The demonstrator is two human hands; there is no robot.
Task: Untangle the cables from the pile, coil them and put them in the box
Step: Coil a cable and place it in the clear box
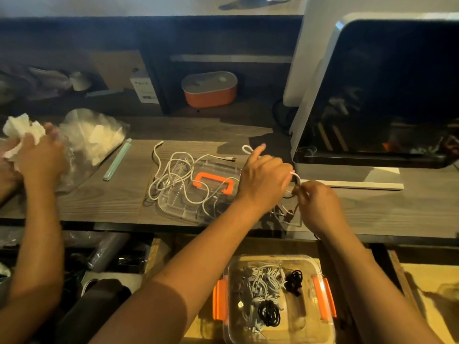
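A tangle of white cables (173,177) lies on the desk, draped over a clear lid with an orange handle (213,182). My left hand (263,177) grips a white cable (296,176) at the pile's right end, with the index finger stretched out. My right hand (316,204) pinches the same cable just to the right, where it crosses a dark cable. More cable ends lie under my hands, partly hidden. The clear box with orange latches (320,276) sits below the desk edge and holds coiled white and black cables.
A large white machine with a dark window (372,95) stands at the right, close to my hands. Another person's hands (37,155) hold white tissue at the left, beside a plastic bag (94,137) and a pale green stick (116,160). An orange container (210,91) sits at the back.
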